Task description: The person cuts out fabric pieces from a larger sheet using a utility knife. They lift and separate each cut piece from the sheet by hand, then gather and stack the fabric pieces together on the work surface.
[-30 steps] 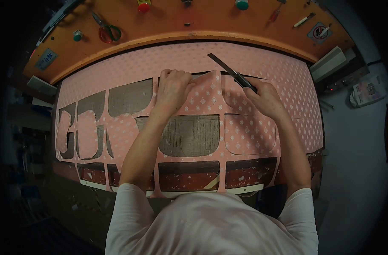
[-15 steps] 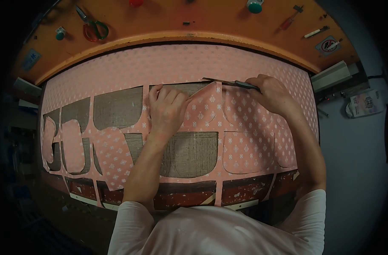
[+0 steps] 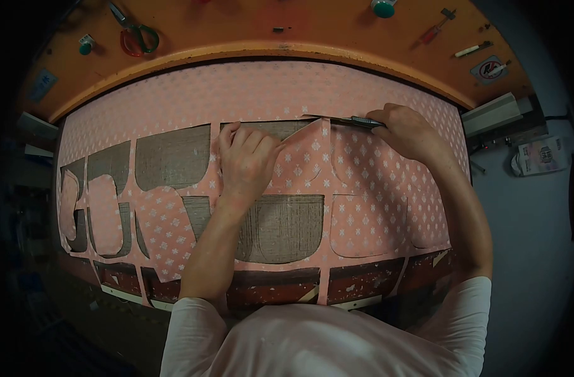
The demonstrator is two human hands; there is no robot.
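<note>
A pink fabric sheet (image 3: pixel 387 176) with white motifs spreads over the work table, with rounded pieces cut through it. My left hand (image 3: pixel 249 160) is closed at a cut-out fabric piece (image 3: pixel 299 157), whose top left edge is folded back toward my fingers. The fingertips' exact hold is partly hidden. In my right hand (image 3: pixel 406 129) is a utility knife (image 3: pixel 359 121) with a dark handle. Its long thin blade points left and lies along the upper cut line, near the top corner of the folded piece.
Worn brown board (image 3: pixel 281 229) shows through the openings. Loose cut pieces (image 3: pixel 104 217) lie at left. Along the back, an orange ledge (image 3: pixel 237 31) holds scissors (image 3: pixel 136 38), a red-handled tool (image 3: pixel 430 34) and a green-topped item (image 3: pixel 383 8). A white packet (image 3: pixel 540 156) is at right.
The view has shifted slightly. My right hand and the knife have moved a little, with the handle now lying flatter. My left hand keeps its place at the folded fabric.
</note>
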